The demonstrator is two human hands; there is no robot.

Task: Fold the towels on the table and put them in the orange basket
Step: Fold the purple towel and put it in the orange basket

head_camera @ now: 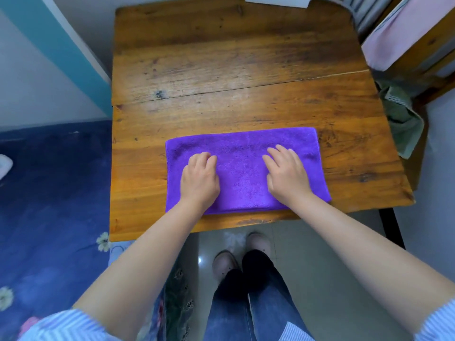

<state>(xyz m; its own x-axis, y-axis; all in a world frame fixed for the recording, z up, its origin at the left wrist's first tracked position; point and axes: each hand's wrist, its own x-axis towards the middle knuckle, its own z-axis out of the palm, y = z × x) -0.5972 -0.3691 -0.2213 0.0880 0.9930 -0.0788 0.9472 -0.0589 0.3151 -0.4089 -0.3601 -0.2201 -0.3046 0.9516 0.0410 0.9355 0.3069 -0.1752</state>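
A purple towel [242,168] lies flat as a wide rectangle near the front edge of the wooden table [221,70]. My left hand [199,179] rests palm down on the towel's left half, fingers curled a little. On its right half my right hand [286,172] lies flat with the fingers spread. Neither hand grips the cloth. No orange basket is in view.
A green cloth [403,119] hangs off the table's right side beside a wooden chair [418,45] with pink fabric. A blue floral bedspread [49,193] borders the table on the left. A white object [278,1] sits at the far edge.
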